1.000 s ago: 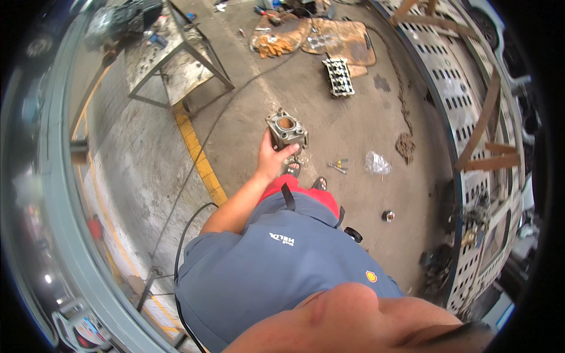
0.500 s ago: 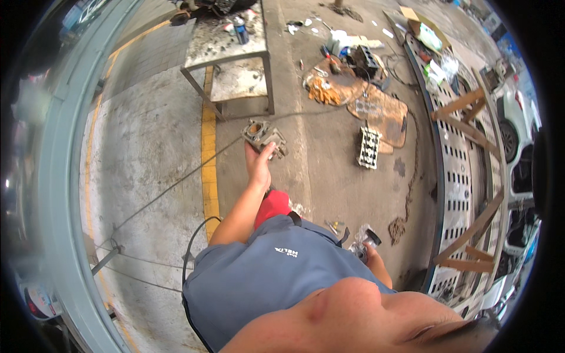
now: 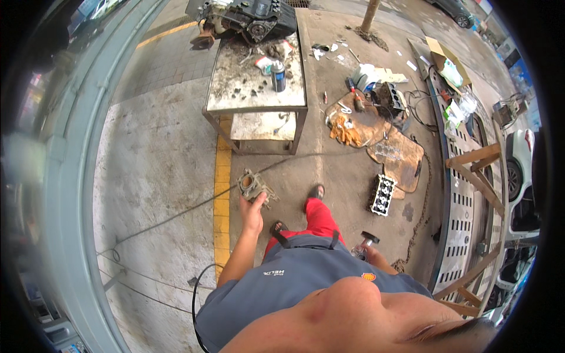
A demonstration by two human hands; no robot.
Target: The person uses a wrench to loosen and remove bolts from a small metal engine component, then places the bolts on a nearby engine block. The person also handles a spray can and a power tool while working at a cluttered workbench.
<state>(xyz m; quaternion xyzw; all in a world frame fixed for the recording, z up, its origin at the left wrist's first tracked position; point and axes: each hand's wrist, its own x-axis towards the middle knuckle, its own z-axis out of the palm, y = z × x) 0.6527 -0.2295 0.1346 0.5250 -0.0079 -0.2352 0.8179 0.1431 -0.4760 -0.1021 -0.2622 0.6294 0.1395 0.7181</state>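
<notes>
My left hand (image 3: 252, 217) is closed round a grey cast-metal engine part with a round bore (image 3: 254, 186) and holds it out in front of me, above the floor. At my right side, my right hand (image 3: 374, 257) grips a shiny, greyish thing with a black end (image 3: 368, 238); its kind is not plain, and most of its lower part is hidden by the fingers. Ahead stands a dirty metal worktable (image 3: 257, 109), with a dark engine (image 3: 259, 20) at its far end and a blue spray can (image 3: 278, 77) near its front edge.
On the floor to the right are a cylinder head (image 3: 383, 195), orange gloves (image 3: 345, 130), stained cardboard (image 3: 406, 154) and an engine block (image 3: 391, 100). Farther right runs a slotted metal ramp (image 3: 458, 217) with wooden braces. A cable (image 3: 170, 213) crosses the floor; a grey post (image 3: 65, 176) stands left.
The worktable has come closer, and its engine shows more fully. My legs and both feet are now visible mid-step. Each hand keeps hold of the same thing.
</notes>
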